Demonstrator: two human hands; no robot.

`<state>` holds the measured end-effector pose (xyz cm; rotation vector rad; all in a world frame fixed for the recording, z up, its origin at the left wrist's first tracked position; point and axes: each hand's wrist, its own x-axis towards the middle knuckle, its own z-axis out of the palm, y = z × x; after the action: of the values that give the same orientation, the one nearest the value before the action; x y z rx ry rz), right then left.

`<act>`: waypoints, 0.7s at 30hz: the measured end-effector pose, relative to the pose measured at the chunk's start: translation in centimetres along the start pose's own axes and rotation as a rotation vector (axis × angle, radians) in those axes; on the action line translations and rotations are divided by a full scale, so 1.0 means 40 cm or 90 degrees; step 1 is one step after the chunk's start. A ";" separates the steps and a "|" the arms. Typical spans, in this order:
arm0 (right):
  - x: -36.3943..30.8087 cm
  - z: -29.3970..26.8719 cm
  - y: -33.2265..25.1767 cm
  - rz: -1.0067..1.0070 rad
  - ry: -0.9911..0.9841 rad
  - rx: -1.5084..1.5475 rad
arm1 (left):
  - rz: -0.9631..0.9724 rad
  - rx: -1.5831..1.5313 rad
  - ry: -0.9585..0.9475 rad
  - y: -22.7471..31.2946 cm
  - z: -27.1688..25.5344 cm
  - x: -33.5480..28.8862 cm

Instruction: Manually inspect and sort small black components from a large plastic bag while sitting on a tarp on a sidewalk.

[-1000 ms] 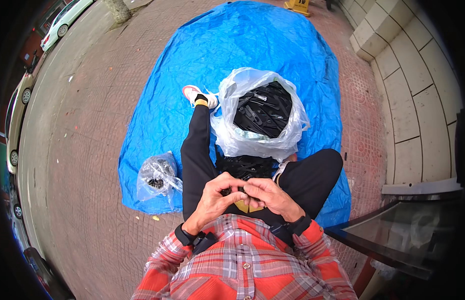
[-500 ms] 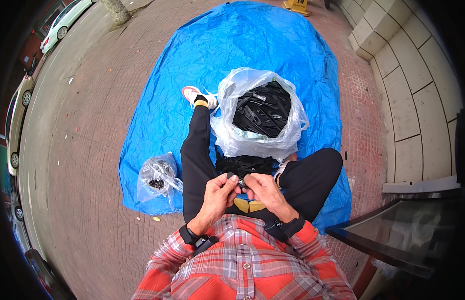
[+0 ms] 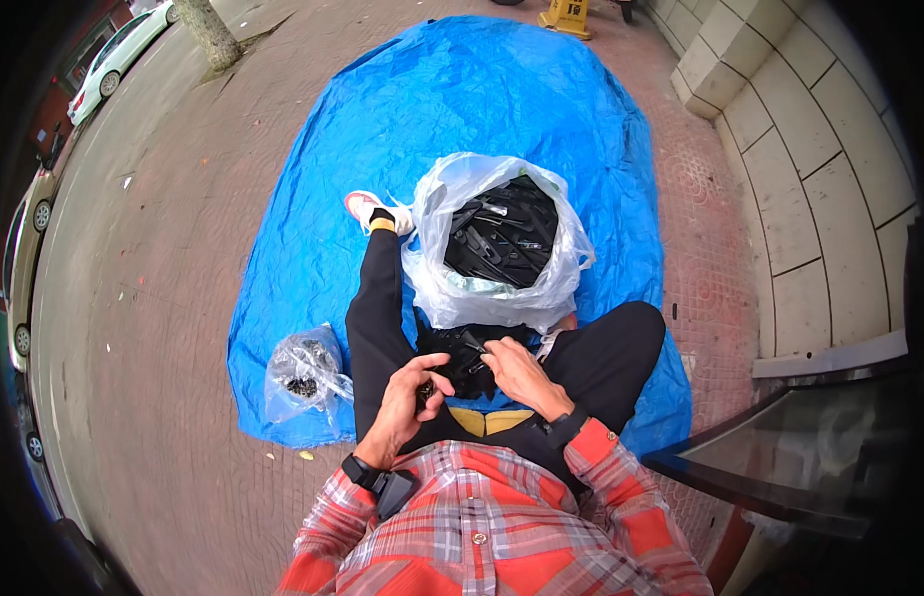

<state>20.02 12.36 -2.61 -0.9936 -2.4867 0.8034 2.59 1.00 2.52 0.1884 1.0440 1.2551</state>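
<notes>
My left hand [image 3: 410, 397] is curled, palm partly up, around small dark metal-looking parts [image 3: 424, 393] that I cannot make out well. To its right, my right hand [image 3: 523, 375] pinches a narrow black piece [image 3: 474, 344] between thumb and fingers. That piece is over a pile of similar flat black pieces [image 3: 452, 343] between my legs. Beyond the pile, a large white plastic bag [image 3: 437, 283] stands open, full of long black pieces [image 3: 506, 233], some with shiny bits. Both hands are apart from this bag.
A small clear bag [image 3: 305, 372] of little dark parts sits left of my left leg. Everything rests on a crinkled blue tarp [image 3: 482, 89]. A tiled wall [image 3: 814, 189] and a dark-framed glass panel [image 3: 789, 452] stand at right. Parked cars [image 3: 114, 60] are far left.
My hands were together over a small dark part; now they are apart. The right hand has moved forward to the black pile, and the left has turned and drawn left. The view shifted slightly.
</notes>
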 end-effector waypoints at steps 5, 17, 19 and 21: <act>0.157 -0.075 -0.018 0.035 0.121 0.178 | -0.047 -0.101 -0.029 0.003 -0.038 -0.019; 0.440 0.050 0.142 0.132 0.016 -0.222 | -0.084 -0.098 -0.008 0.003 -0.053 -0.073; 0.436 0.031 0.151 0.169 0.024 -0.121 | -0.075 -0.134 -0.067 0.006 -0.057 -0.063; 0.413 0.009 0.189 0.220 0.059 0.032 | -0.085 -0.108 -0.057 0.022 -0.036 -0.054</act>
<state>12.26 28.47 -5.86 -1.4311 -2.2358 0.8915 1.06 -1.08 3.46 0.0426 0.8549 1.1965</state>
